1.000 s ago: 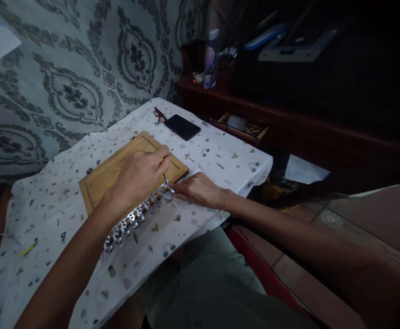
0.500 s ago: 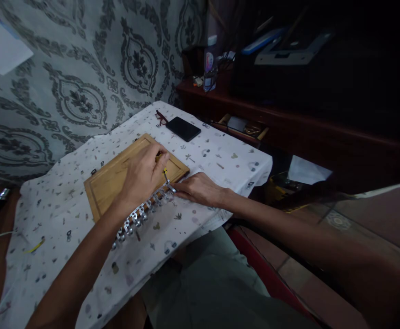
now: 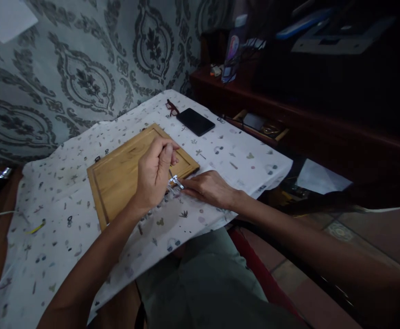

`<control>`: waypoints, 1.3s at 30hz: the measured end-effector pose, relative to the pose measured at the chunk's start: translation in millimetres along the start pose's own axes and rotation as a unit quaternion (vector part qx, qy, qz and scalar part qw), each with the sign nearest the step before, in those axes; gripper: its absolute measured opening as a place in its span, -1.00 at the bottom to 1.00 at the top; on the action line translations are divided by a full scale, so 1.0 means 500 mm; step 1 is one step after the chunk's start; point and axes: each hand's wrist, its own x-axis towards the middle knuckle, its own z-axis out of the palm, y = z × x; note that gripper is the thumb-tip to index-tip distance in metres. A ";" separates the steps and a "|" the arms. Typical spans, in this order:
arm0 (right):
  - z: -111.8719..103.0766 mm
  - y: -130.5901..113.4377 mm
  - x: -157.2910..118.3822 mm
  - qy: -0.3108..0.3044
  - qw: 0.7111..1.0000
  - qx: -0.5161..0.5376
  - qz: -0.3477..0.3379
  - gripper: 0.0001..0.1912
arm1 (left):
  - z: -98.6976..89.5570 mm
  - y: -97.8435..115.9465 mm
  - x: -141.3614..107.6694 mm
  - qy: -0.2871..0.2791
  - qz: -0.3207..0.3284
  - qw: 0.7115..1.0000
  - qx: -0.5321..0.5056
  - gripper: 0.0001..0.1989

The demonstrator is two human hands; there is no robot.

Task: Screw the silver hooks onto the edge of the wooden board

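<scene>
My left hand (image 3: 154,171) is closed above the near right part of a framed wooden panel (image 3: 120,173). From its curled fingers a thin dark shaft (image 3: 170,173), like a screwdriver's, points down; the handle is mostly hidden. The shaft's tip meets a small silver metal hinge (image 3: 176,181) at the panel's near edge. Pressed against that hinge are the fingertips of my right hand (image 3: 210,187), which lies low over the tablecloth. Faint, blurred silver bits show under my left wrist along the edge.
A dark phone (image 3: 195,121) and folded glasses (image 3: 172,108) lie at the table's far side. A yellow-tipped item (image 3: 37,226) rests on the patterned tablecloth (image 3: 66,201) at left. Behind stands a bottle (image 3: 232,50) on a dark red cabinet (image 3: 248,91), near an open drawer (image 3: 263,127).
The view has shifted, moving the scene slightly right. My left hand has turned more upright and covers the yellow part seen before. The row of silver pieces along the edge no longer shows clearly.
</scene>
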 end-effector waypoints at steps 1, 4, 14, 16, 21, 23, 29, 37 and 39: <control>0.000 0.000 -0.001 -0.001 1.000 -0.002 -0.001 -0.50 | -0.001 -0.004 -0.002 0.000 -0.002 1.000 0.000 -0.74; 0.003 0.001 -0.004 0.004 1.000 -0.005 0.000 -0.48 | -0.005 -0.012 -0.003 0.001 -0.005 1.000 -0.001 -0.73; 0.015 0.005 -0.012 0.018 1.000 -0.008 0.007 -0.48 | -0.016 -0.016 -0.003 0.005 -0.071 0.990 -0.121 -0.85; 0.014 0.004 -0.012 0.016 1.000 -0.014 0.005 -0.48 | -0.019 -0.019 -0.003 0.007 -0.083 0.987 -0.136 -0.86; 0.012 0.004 -0.013 0.015 1.000 -0.014 0.008 -0.50 | -0.025 -0.023 -0.002 0.019 -0.112 0.979 -0.169 -0.85; 0.013 0.006 -0.015 0.007 1.000 -0.010 0.015 -0.51 | -0.025 -0.025 -0.003 0.016 -0.104 0.980 -0.166 -0.85; 0.012 0.004 -0.017 0.001 1.000 -0.007 0.020 -0.50 | -0.024 -0.035 -0.003 -0.015 -0.043 0.991 -0.122 -0.79; 0.007 0.002 -0.013 0.011 1.000 -0.012 0.011 -0.50 | -0.020 -0.030 -0.003 -0.028 -0.023 0.994 -0.104 -0.78; 0.008 0.002 -0.012 0.012 1.000 -0.012 0.012 -0.49 | -0.019 -0.029 -0.004 -0.031 -0.026 0.994 -0.105 -0.79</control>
